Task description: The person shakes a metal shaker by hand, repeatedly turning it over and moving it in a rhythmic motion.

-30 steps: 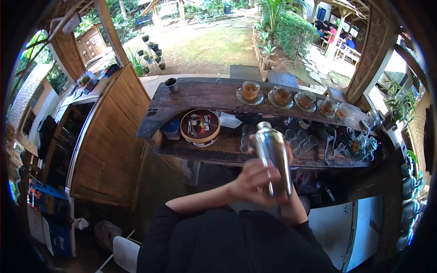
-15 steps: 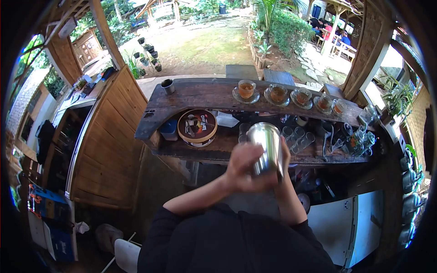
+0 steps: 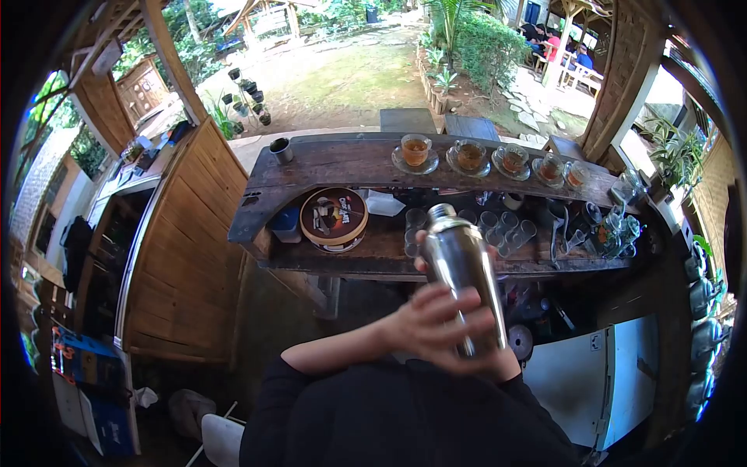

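A shiny metal cocktail shaker (image 3: 461, 257) is held above the counter's near edge, tilted with its narrow cap up and to the left. My left hand (image 3: 432, 327) wraps round its lower part, fingers across the front. Behind the shaker, my right hand (image 3: 421, 253) is mostly hidden; fingertips show at its left side and a bit of the hand at its right. Both hands look slightly blurred. Just beyond the shaker, upturned clear glasses (image 3: 506, 232) stand on the counter's lower shelf.
Along the wooden counter's top (image 3: 342, 159) stand several glass cups of amber drink (image 3: 416, 152) on saucers and a metal cup (image 3: 281, 150). Below are a round box (image 3: 334, 218) and a glass jar (image 3: 615, 233). A white fridge (image 3: 568, 389) is at lower right.
The shaker has swung from a blurred pose to one with its cap showing, its base lower and nearer my body. My left hand has moved down with it.
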The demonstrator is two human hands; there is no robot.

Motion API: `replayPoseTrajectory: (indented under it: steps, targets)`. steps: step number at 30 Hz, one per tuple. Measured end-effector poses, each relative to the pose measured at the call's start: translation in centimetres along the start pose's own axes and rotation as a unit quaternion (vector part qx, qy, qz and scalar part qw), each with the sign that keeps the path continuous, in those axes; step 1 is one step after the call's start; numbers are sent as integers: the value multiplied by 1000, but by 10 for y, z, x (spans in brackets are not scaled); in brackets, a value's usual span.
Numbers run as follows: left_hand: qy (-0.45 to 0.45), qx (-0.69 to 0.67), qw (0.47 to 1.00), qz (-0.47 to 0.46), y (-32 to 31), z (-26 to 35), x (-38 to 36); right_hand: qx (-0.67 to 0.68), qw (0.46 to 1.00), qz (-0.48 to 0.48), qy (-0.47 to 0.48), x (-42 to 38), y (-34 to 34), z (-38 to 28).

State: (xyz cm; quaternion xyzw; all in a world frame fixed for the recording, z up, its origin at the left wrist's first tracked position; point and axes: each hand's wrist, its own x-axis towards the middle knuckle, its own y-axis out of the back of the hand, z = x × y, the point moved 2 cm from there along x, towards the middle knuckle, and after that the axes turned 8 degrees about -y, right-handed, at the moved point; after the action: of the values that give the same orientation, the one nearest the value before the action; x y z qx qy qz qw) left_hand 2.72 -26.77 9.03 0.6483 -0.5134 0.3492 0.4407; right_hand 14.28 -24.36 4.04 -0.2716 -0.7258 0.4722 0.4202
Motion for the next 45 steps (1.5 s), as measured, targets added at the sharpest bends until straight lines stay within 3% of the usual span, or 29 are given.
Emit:
replayPoseTrajectory:
  steps: [2, 5, 7, 8, 9, 10, 11, 12, 14, 15, 16, 18, 19, 20, 22, 23, 24, 26, 28, 30, 32, 34, 36, 38, 40, 42, 43, 44, 45]
  targets:
    - [229, -86, 969, -12, -19, -21, -61, -145, 943, 286, 91, -19, 71, -21]
    - [277, -149, 946, 73, -16, -44, -78, -175, 925, 301, 154, -12, 35, -28]
    - [261, -184, 935, 155, -14, -31, -62, -331, 822, 312, 343, -12, -1, -28]
    - [317, -223, 900, 198, -11, -20, -60, -414, 742, 318, 421, -16, -31, -21]
    - [387, -309, 828, 265, -10, -10, -52, -413, 743, 317, 421, -19, -35, -17]
    - [447, -389, 737, 325, -11, -6, -47, -565, 655, 257, 432, -21, -43, -11]
    - [500, -381, 705, 329, -12, -9, -49, -697, 544, 190, 427, -23, -48, -4]
    - [501, -382, 704, 329, -16, -12, -76, -825, 339, 249, 378, -29, -22, -4]
    - [694, -507, 351, 372, -41, -15, -162, -812, 305, 171, 467, 0, -15, 4]
    - [782, -450, 246, 355, -46, -13, -165, -847, 291, 199, 397, -1, -8, 5]
    - [783, -449, 244, 355, -46, -5, -164, -876, 276, 225, 325, -3, -4, 5]
    - [743, -540, 237, 317, -47, -1, -151, -892, 212, 166, 363, -12, -27, 14]
    - [711, -569, 295, 290, -35, -8, -121, -880, 187, 156, 408, -15, -61, 23]
    - [677, -549, 411, 268, -20, -19, -85, -865, 161, 148, 451, -19, -83, 31]
    - [591, -585, 495, 252, -8, -31, -64, -857, 209, 191, 432, -37, -56, 35]
    - [643, -541, 471, 270, -10, -34, -64, -845, 251, 231, 412, -44, -45, 33]
    - [697, -523, 420, 253, -21, -38, -91, -851, 199, 215, 436, -23, -49, 31]
    - [751, -547, 260, 263, -59, -33, -189, -883, 200, 217, 364, -6, -18, 13]
    - [787, -473, 286, 274, -54, -24, -161, -875, 231, 240, 351, -3, -29, 8]
    - [697, -532, 404, 260, -26, -32, -97, -845, 146, 107, 502, -11, -70, 20]
    - [613, -475, 571, 270, -1, -36, -48, -877, 226, 189, 378, -46, -57, 37]
    - [645, -502, 505, 278, 1, -39, -57, -777, 296, 136, 538, -28, -50, 37]
    - [750, -511, 342, 245, -28, -35, -133, -898, 129, 148, 394, -5, -45, 27]
    - [789, -487, 273, 257, -41, -21, -171, -891, 225, 211, 333, -4, -26, 17]
    - [796, -477, 267, 259, -25, -26, -126, -877, 188, 150, 416, -7, -52, 19]
    - [650, -535, 485, 237, -2, -41, -81, -822, 252, 153, 488, -25, -58, 29]
    - [616, -506, 543, 263, 9, -40, -61, -800, 301, 163, 493, -35, -31, 37]
    - [606, -483, 567, 278, 10, -39, -55, -777, 348, 172, 496, -42, -5, 41]
    - [662, -481, 515, 256, 2, -42, -80, -809, 325, 158, 463, -35, -15, 35]
